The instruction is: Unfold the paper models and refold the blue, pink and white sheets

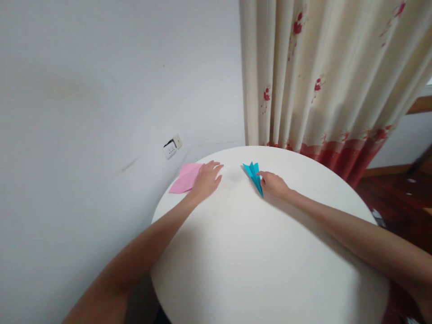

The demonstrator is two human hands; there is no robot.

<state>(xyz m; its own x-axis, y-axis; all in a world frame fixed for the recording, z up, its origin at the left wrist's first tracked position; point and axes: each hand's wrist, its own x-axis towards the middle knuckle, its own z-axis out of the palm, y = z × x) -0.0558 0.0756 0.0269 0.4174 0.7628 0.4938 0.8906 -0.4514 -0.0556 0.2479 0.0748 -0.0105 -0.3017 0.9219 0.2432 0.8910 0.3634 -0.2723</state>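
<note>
A blue folded paper plane is toward the far side of the white round table, its nose pointing back toward me. My right hand is at its right edge, with thumb and forefinger closed on the paper; the other fingers are mostly hidden. On the far left of the table, a pink sheet of paper shows creases and a slightly raised edge. Resting over its right part, my left hand has its fingers stretched out and grips nothing.
A white wall runs close along the table's left side, with a socket and a white plug adapter on it. Behind the table hangs a cream curtain with red flowers. Dark wooden floor shows at the right.
</note>
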